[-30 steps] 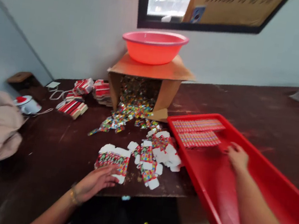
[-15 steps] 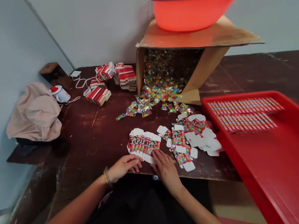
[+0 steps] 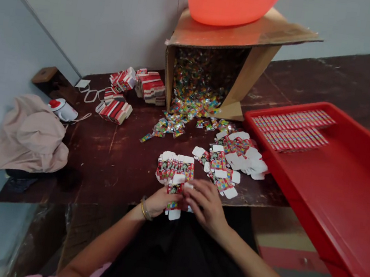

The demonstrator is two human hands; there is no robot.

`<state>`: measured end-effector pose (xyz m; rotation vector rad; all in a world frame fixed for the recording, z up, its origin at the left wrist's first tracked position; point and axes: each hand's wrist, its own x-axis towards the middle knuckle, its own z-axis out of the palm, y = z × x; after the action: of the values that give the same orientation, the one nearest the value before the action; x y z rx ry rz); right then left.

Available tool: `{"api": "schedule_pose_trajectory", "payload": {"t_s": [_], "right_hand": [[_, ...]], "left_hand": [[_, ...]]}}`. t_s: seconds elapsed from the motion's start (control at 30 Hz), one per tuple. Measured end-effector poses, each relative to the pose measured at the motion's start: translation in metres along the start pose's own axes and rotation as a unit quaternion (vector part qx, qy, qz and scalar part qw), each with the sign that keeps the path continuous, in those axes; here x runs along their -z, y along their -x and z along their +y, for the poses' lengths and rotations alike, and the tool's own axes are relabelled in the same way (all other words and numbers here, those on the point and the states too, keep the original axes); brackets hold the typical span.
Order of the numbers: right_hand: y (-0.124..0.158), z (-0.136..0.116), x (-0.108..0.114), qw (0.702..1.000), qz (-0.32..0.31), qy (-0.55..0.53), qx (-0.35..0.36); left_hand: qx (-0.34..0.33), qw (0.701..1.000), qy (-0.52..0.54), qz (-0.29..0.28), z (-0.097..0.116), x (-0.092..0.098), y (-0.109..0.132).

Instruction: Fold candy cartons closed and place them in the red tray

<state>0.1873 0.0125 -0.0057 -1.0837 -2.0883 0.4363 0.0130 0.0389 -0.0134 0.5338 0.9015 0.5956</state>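
My left hand (image 3: 160, 200) is closed on a small printed carton (image 3: 174, 197), red and colourful with white end flaps, held upright at the table's front edge. My right hand (image 3: 207, 204) is at the carton's right side, fingers bent and apart; its fingertips appear to touch it, though their exact contact is hard to make out. Just beyond lies a fanned row of flat cartons (image 3: 175, 164). To the right is a loose heap of more flat cartons (image 3: 224, 162). Small wrapped candies (image 3: 173, 123) spill toward me from a cardboard box (image 3: 215, 42) lying on its side.
A red tray (image 3: 331, 177) on the right holds two rows of filled-looking cartons (image 3: 293, 126). An orange basin (image 3: 231, 3) sits on the cardboard box. At left are bundled cartons (image 3: 115, 111), a white cup (image 3: 63, 110), a wooden block (image 3: 53, 83) and a beige cloth (image 3: 33, 138).
One carton has been lifted from the fanned row into my left hand. My right hand has left the row and come to the carton's side. The view has shifted slightly.
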Motion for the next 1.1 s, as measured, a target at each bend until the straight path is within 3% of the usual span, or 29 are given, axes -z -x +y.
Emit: {"api": "schedule_pose_trajectory", "payload": {"t_s": [0.23, 0.4, 0.53, 0.6, 0.67, 0.73, 0.8, 0.9, 0.97, 1.03, 1.1], "right_hand": [[-0.015, 0.002, -0.005, 0.992, -0.033, -0.087, -0.081], [-0.031, 0.012, 0.010, 0.954, -0.196, -0.203, -0.100], [-0.042, 0.024, 0.029, 0.913, -0.276, -0.286, -0.095], [-0.041, 0.022, 0.029, 0.921, -0.245, -0.281, -0.115], [-0.034, 0.018, 0.021, 0.937, -0.155, -0.265, -0.168], [-0.024, 0.013, 0.011, 0.934, -0.057, -0.268, -0.231], [-0.012, 0.010, 0.003, 0.918, -0.002, -0.286, -0.274], [0.005, 0.008, 0.000, 0.898, 0.016, -0.318, -0.305], [0.016, 0.007, 0.001, 0.867, 0.033, -0.363, -0.341], [0.026, 0.006, 0.002, 0.804, 0.022, -0.451, -0.386], [0.034, 0.006, 0.003, 0.734, -0.029, -0.537, -0.415]], "left_hand": [[-0.041, 0.994, -0.098, -0.010, -0.005, -0.010, 0.003], [-0.046, 0.987, -0.148, -0.035, -0.006, -0.008, 0.003], [-0.017, 0.973, -0.184, -0.138, 0.004, -0.008, 0.003], [-0.044, 0.971, -0.218, -0.088, 0.005, -0.009, 0.000], [-0.112, 0.965, -0.239, 0.007, 0.003, -0.012, -0.003], [-0.170, 0.952, -0.243, 0.069, -0.002, -0.016, -0.004], [-0.199, 0.946, -0.234, 0.106, -0.004, -0.019, -0.001], [-0.208, 0.942, -0.236, 0.113, -0.004, -0.020, 0.010], [-0.198, 0.943, -0.254, 0.081, -0.003, -0.019, 0.017], [-0.183, 0.945, -0.266, 0.048, -0.004, -0.016, 0.021], [-0.165, 0.947, -0.274, 0.023, -0.009, -0.014, 0.024]]}}
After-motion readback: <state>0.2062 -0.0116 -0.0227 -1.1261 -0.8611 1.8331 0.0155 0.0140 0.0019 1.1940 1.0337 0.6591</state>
